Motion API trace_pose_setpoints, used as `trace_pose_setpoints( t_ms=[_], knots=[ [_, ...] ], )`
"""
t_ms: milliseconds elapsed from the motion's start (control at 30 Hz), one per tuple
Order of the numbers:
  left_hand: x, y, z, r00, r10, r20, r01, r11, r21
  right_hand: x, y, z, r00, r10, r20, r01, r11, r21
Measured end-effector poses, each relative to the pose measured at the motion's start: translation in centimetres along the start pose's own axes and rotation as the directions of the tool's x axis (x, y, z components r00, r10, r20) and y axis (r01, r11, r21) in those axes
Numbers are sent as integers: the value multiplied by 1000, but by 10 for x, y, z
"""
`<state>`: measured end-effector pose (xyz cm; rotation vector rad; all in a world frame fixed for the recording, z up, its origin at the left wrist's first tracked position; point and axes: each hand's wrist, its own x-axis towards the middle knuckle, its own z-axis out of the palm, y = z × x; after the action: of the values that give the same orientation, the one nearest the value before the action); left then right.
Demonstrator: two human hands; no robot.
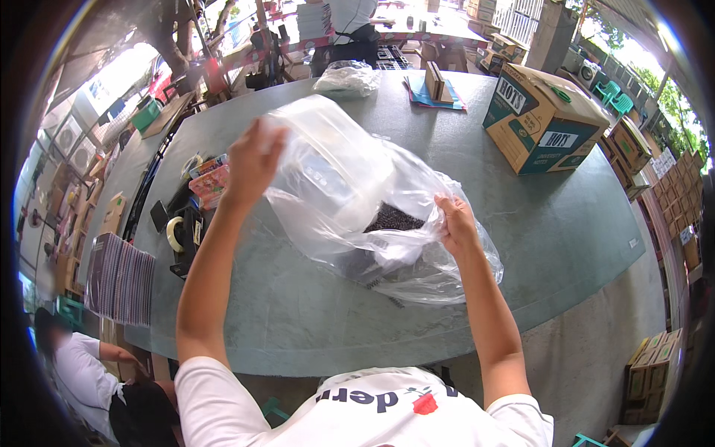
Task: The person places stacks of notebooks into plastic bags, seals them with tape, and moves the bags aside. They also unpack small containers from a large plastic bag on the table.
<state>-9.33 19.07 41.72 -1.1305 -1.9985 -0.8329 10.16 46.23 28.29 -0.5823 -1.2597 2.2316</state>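
My left hand (255,160), slightly blurred, is closed at the near-left side of a translucent plastic tub (328,153). The tub is tilted, its lower end inside a large clear plastic bag (447,279). My right hand (456,222) pinches the bag's edge on the right and holds it up. Small dark pieces (395,218) show in the bag near the tub's lower end; their kind is too small to tell. The bag rests on the grey-green table (298,320), its near part crumpled.
At the far right stands a cardboard box (547,119); a crumpled plastic bag (348,78) lies at the back. A tape roll (175,234) and a black dispenser sit left, beside stacked notebooks (119,279). A seated person (93,372) is at lower left.
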Motion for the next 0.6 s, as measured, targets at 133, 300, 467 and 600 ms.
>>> trace_pose_setpoints(
  t_ms=[133,300,467,600],
  knots=[
    [-54,-53,-26,505,-862,-41,679,426,-598,-15,2,15,993,115,31,-111,989,-95],
    [-213,-129,-92,292,-895,336,797,33,-603,-55,-24,3,991,123,56,-113,981,-157],
    [-254,-131,-117,275,-959,65,754,258,604,-52,-3,-16,983,182,-6,-182,980,-77],
    [-132,-89,-40,793,-583,178,471,772,426,-56,6,-9,989,145,-22,-146,971,-187]
  ],
)
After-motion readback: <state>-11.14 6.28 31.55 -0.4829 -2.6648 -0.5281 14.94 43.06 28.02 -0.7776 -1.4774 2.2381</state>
